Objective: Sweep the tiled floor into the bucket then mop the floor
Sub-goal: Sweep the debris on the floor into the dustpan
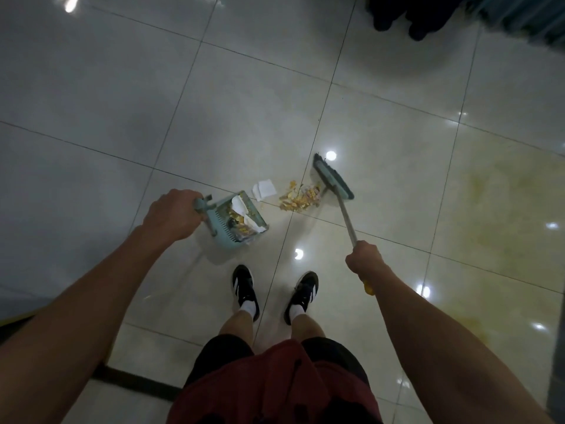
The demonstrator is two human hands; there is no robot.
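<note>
Dimly: glossy tiled floor (pixel 244 96), yellowish stain (pixel 501 215) perhaps; fingers grip dustpan (pixel 241 221), broom (pixel 333 182).

Hands gripping dustpan (pixel 241 220) (part-filled) and broom (pixel 333 182), scraps (pixel 301 198) between

Black sneakers (pixel 244 289) with white socks stand below, and a dark-shoed bystander's feet (pixel 397 19) are at the top edge.

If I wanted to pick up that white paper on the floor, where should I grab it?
Pinch the white paper at its raised folded edge on the far side, coming from above. It lies nearly flat on the tile between the dustpan and the scrap pile, so only that lifted fold gives fingers something to catch.
</note>
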